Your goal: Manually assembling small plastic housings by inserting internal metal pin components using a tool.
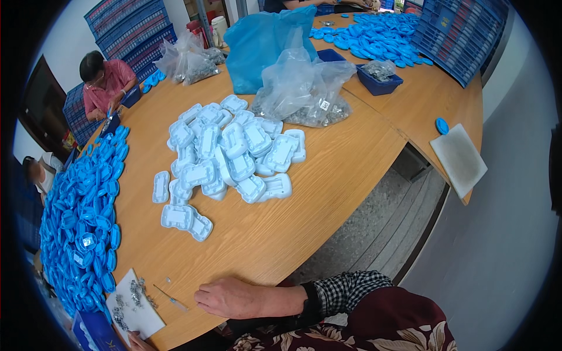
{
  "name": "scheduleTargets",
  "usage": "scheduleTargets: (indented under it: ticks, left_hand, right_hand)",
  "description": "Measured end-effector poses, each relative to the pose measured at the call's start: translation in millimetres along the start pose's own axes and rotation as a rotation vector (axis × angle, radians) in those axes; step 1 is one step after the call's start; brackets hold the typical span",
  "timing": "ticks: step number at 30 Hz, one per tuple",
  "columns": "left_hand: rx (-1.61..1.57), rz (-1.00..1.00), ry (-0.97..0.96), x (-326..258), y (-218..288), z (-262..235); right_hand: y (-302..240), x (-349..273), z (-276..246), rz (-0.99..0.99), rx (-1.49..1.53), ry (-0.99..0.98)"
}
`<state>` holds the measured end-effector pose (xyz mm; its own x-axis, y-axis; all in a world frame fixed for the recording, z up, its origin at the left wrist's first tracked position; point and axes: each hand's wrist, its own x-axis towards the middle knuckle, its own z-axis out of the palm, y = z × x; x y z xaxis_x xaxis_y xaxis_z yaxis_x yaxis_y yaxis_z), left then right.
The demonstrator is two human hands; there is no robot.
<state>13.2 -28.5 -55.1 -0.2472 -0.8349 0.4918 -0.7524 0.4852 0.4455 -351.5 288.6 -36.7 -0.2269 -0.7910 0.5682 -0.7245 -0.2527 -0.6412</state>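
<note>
My right hand (225, 297) rests on the wooden table near its front edge, back up. Its fingers are curled in and hide whatever they may hold. Only part of my left hand (139, 341) shows at the bottom edge, beside a white board (146, 316); most of its fingers are out of sight. Small silvery metal parts (121, 313) lie scattered on that board. Between board and right hand lies a thin tool with a pale handle (177, 303), apparently a small screwdriver. Farther in is a heap of pale blue-white plastic housings (225, 146).
Blue oval plastic pieces (82, 216) are piled along the left side, above a blue box (96, 330). Clear bags of metal parts (304, 108) and a blue bag (263, 47) stand mid-table. A person (108, 82) works at far left. Stacked blue crates (459, 32) stand far right.
</note>
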Motion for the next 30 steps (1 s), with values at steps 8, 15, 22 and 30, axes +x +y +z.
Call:
scheduleTargets:
  ticks: [8, 15, 22, 30]
  left_hand:
    - [0.067, -0.029, -0.011, 0, 3, -1]
    - [0.047, 0.022, 0.0, 0, -2, -1]
    - [0.1, 0.007, 0.019, 0, -1, -1]
    - [-0.075, -0.029, -0.014, -4, 7, 3]
  right_hand:
    - [0, 0, 3, 0.03, 0.039, 0.008]
    - [-1, 0, 4, 0.054, 0.024, -0.041]
    - [-2, 2, 1, 0.039, 0.024, -0.006]
    - [-7, 8, -6, 0.05, 0.056, 0.079]
